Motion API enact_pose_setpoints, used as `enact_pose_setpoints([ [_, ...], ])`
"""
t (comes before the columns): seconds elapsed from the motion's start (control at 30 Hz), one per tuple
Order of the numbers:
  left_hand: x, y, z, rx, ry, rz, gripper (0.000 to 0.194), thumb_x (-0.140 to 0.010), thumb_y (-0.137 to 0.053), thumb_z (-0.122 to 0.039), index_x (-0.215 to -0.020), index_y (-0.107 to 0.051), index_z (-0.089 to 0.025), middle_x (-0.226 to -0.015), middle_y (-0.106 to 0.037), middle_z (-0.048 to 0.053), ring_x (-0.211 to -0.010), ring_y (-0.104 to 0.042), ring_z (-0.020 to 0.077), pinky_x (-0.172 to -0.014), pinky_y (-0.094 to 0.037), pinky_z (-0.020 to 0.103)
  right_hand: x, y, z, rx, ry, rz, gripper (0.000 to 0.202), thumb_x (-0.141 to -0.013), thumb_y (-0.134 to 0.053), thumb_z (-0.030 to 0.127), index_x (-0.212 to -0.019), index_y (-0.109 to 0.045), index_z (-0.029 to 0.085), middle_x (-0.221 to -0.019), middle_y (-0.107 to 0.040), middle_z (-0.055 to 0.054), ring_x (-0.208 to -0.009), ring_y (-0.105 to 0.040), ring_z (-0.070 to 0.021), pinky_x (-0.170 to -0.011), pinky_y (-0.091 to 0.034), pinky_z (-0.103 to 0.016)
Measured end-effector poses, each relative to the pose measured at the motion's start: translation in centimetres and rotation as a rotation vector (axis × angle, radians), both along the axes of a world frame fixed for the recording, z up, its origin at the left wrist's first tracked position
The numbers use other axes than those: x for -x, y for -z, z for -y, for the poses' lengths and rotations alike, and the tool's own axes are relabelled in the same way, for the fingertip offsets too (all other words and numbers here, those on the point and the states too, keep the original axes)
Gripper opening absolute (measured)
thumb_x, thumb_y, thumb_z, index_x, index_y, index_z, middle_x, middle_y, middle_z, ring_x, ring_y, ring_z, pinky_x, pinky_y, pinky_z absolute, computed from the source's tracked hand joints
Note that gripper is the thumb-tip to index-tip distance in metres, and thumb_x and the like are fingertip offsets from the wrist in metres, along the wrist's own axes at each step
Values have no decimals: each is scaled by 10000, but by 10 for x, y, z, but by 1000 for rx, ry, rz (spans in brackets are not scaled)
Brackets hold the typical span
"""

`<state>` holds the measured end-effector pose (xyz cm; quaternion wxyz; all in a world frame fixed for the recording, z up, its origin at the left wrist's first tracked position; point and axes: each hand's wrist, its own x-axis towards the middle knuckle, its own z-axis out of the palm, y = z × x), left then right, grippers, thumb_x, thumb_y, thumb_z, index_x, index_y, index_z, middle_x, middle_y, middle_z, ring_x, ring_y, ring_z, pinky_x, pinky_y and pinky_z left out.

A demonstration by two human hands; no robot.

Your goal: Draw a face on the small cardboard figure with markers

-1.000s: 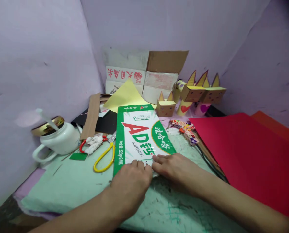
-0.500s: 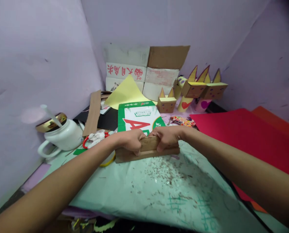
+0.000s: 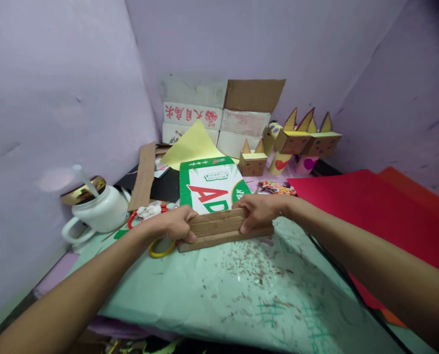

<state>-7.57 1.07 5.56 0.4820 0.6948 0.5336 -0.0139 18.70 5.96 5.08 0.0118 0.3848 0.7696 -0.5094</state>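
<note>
A brown cardboard piece [image 3: 215,223], creased lengthwise, attaches or lies against the near side of a green and white printed carton panel [image 3: 214,184]; I cannot tell which. My left hand [image 3: 178,223] pinches its left end, thumb on the near face. Farther right, my right hand [image 3: 258,210] grips the upper edge with the thumb in front and fingers behind. Just left of the cardboard lies a yellow ring-shaped handle [image 3: 162,250]. Red-handled scissors [image 3: 132,220] lie behind my left wrist, partly under crumpled white tissue [image 3: 149,210].
A white mug [image 3: 99,211] with a gold lid and straw stands left. Cardboard animal figures [image 3: 293,142] stand at the back right, near red paper sheets [image 3: 356,206]. Small scraps [image 3: 258,263] litter the green table cover [image 3: 160,295]. An opened white box [image 3: 193,115] leans behind.
My left hand has slid left along the cardboard to its end, baring the middle of the strip. My right hand has shifted slightly right and still grips it.
</note>
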Motion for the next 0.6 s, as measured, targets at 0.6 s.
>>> enact_pose_setpoints([
  [0.6,16,6,100,-563,26,312,97,-772,-562,-176,-719,-640,-195,-715,-658,-6,-697,-608,143,-636,-495,232,-43,31,123,-148,453,-505,120,-794,-669,296,-775,-618,189,-732,-659,-38,-648,-605,-155,-539,-444,-232],
])
